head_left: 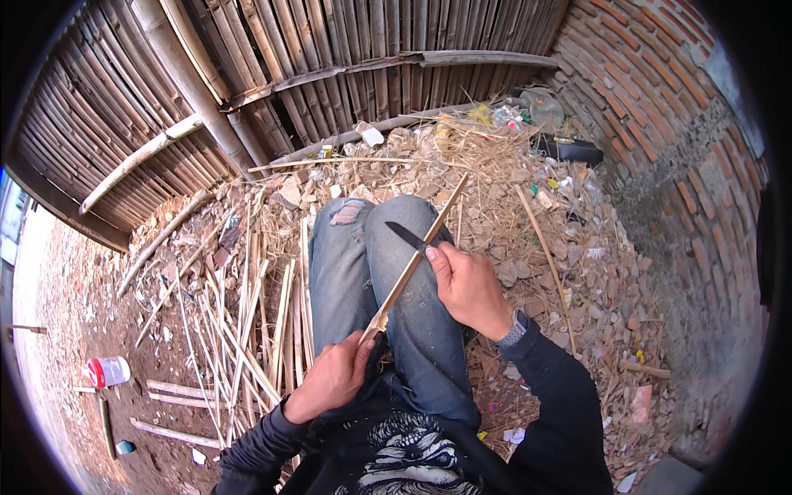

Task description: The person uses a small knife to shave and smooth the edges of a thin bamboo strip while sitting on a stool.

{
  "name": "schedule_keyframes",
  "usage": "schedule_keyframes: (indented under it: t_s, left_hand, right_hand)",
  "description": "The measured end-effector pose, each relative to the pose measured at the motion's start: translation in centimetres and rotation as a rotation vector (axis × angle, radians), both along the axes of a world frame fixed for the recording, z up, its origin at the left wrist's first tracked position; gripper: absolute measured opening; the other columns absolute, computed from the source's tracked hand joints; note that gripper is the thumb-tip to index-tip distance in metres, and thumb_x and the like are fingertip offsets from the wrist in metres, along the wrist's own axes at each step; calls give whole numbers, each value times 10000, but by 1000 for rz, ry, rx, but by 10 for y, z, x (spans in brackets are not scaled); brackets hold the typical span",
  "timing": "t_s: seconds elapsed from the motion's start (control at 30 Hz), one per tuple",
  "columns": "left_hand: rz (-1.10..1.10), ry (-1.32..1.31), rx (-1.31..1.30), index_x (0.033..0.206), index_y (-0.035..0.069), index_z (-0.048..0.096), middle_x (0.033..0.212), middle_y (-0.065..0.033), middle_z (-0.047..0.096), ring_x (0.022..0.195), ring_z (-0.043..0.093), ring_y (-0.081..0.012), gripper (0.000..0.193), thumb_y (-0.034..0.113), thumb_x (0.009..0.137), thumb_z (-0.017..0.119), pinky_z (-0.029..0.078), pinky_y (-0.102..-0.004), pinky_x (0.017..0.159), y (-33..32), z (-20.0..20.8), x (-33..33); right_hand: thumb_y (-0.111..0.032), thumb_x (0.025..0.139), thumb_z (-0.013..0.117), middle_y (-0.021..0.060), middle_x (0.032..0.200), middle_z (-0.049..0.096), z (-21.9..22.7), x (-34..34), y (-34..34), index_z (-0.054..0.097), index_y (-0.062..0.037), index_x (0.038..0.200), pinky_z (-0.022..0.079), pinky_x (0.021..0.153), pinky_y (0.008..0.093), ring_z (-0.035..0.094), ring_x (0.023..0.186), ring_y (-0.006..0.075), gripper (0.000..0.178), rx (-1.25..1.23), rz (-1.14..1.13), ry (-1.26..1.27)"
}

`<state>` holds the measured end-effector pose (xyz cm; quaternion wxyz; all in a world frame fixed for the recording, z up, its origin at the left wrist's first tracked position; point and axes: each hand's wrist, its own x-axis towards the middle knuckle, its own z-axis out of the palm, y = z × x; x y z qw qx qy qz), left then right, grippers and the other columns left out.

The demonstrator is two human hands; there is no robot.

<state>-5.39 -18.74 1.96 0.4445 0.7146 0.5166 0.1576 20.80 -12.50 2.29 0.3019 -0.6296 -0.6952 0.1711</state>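
A long, thin bamboo strip slants across my lap, its far end pointing up and to the right. Its near end is gripped by my left hand, where a pale, peeled patch shows just beyond the fingers. My right hand is closed around a knife, the handle hidden in the fist. The dark blade crosses the strip near its upper part and points up-left, with my right thumb close to the strip. Below them are my knees in worn blue jeans.
Several split bamboo strips lie heaped to my left. A clear tub with a red lid lies farther left. A bamboo wall stands ahead, a brick wall to the right. A black case rests on rubble near their corner.
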Motion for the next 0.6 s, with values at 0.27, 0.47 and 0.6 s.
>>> schedule_keyframes:
  t_s: [0.27, 0.47, 0.6]
  left_hand:
    - [-41, -118, 23, 1110, -26, 663, 727, -287, 621, 779, 643, -512, 321, 235, 1099, 477, 485, -512, 670, 13, -1, 6]
    - [-46, -132, -29, 1062, -26, 682, 691, -249, 609, 714, 656, -450, 335, 233, 1100, 474, 476, -485, 662, 26, 2, 18]
    - [-41, -128, -48, 1020, -16, 684, 655, -218, 585, 649, 629, -403, 342, 240, 1101, 472, 464, -468, 640, 33, 2, 26]
  right_hand:
    - [-330, 1097, 479, 263, 647, 603, 5, 2, -3, 630, -10, 839, 465, 553, 557, 631, 644, 482, 437, -17, 17, 72]
    - [-342, 1091, 494, 275, 666, 611, 18, 18, 6, 644, -4, 835, 473, 575, 552, 623, 652, 496, 449, -68, -85, 128]
    - [-327, 1093, 491, 300, 692, 601, 9, -7, -27, 642, 12, 859, 460, 596, 580, 623, 683, 517, 439, -113, 116, 104]
